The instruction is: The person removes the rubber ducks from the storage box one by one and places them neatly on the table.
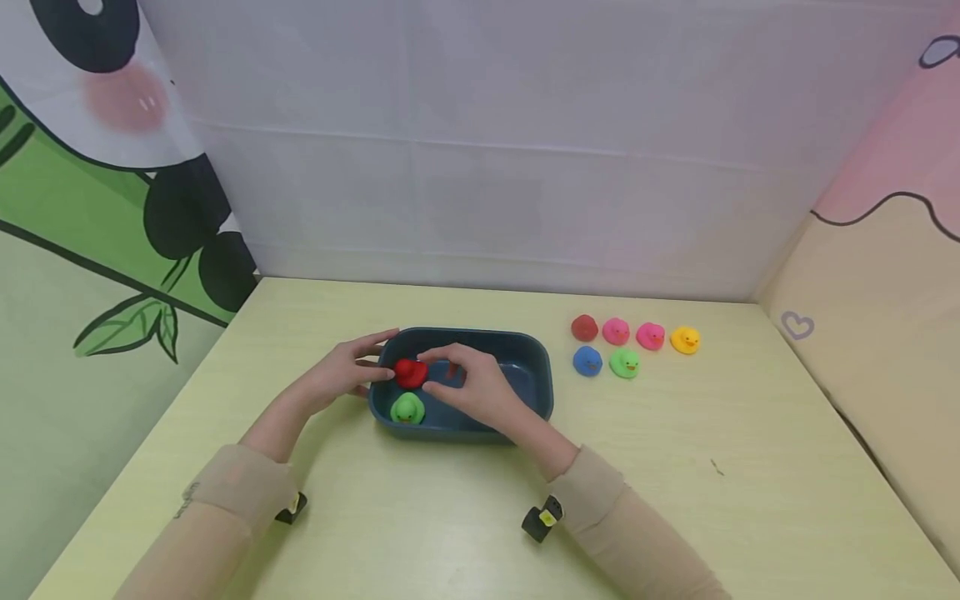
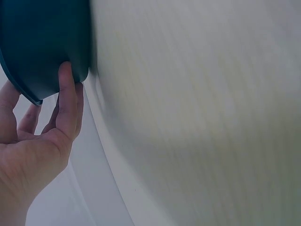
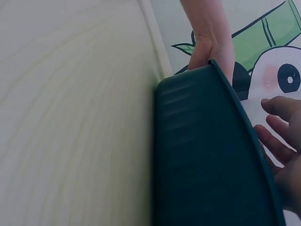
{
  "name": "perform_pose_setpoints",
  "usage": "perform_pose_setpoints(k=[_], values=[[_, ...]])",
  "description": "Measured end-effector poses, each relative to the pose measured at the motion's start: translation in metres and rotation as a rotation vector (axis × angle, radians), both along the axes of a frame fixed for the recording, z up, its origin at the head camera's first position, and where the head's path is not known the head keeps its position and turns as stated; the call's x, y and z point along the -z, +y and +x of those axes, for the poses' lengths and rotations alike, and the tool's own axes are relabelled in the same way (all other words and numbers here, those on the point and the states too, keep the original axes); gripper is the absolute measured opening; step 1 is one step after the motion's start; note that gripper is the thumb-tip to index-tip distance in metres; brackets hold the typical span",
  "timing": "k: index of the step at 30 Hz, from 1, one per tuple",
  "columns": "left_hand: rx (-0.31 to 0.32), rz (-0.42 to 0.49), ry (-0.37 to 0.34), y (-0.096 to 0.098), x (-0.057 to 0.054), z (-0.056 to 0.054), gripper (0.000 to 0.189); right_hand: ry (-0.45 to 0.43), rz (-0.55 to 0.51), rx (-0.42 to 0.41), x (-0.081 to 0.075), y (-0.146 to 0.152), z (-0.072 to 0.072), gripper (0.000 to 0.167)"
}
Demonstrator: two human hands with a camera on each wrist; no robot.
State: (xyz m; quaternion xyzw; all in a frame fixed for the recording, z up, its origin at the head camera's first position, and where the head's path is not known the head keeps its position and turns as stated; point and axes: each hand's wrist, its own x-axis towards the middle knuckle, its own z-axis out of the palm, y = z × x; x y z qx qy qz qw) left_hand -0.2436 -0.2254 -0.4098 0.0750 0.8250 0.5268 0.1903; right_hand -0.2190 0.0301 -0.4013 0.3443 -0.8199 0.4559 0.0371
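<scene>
Tabletop [image 1: 420, 533] — pale, grained — bears a dark tray [image 1: 528, 387]; creased backdrop [image 1: 480, 208] behind.

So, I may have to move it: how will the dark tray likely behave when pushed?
The dark tray is probably stiff: its wall shows no dent where the left hand touches it. Low and wide, it seems unlikely to tip. The green duck and red duck inside may slide, with open space beside them.

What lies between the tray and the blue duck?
Only a bare strip of tabletop lies between the tray and the blue duck; the head view shows it.
</scene>
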Motion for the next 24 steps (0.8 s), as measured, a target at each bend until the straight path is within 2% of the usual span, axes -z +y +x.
perform_pose_setpoints(k=[7,17,24], values=[[0.010,0.007,0.006,-0.001,-0.001,0.001,0.071,-0.079,0.083,-0.062,0.011,-0.008,-0.006,0.036],[0.007,0.006,0.005,-0.001,0.000,0.001,0.071,-0.150,0.206,-0.150,0.011,-0.015,-0.011,0.033],[0.004,-0.003,0.009,0.000,0.001,0.000,0.070,-0.146,0.280,-0.202,0.012,-0.021,-0.012,0.033]])
